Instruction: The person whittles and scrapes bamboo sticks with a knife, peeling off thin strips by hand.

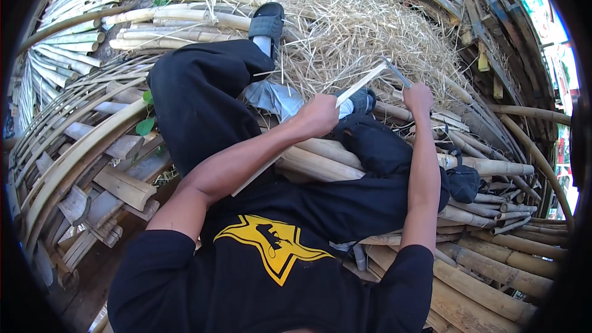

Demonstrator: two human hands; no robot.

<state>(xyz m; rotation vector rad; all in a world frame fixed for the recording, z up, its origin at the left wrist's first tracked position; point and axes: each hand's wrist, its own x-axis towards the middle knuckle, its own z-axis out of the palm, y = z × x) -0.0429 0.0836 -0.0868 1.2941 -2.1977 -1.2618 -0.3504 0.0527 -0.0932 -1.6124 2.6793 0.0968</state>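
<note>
My left hand [317, 116] is closed around a long, pale bamboo strip [365, 84]. The strip slants from beside my left forearm up to a far end over the shavings. In my right hand [419, 98] is a knife [398, 73], gripped by its handle, which the fingers hide. Its narrow grey blade points up and to the left. The blade's tip lies right by the far end of the strip; whether they touch, I cannot tell.
Pale bamboo shavings [370, 21] cover the ground ahead. Bamboo poles [320, 163] lie beneath and around my legs, with more stacked at left and right. Split bamboo pieces [126, 186] are piled at left. Wooden pallets [502, 31] stand at the far right. My sandalled foot [267, 24] is in front.
</note>
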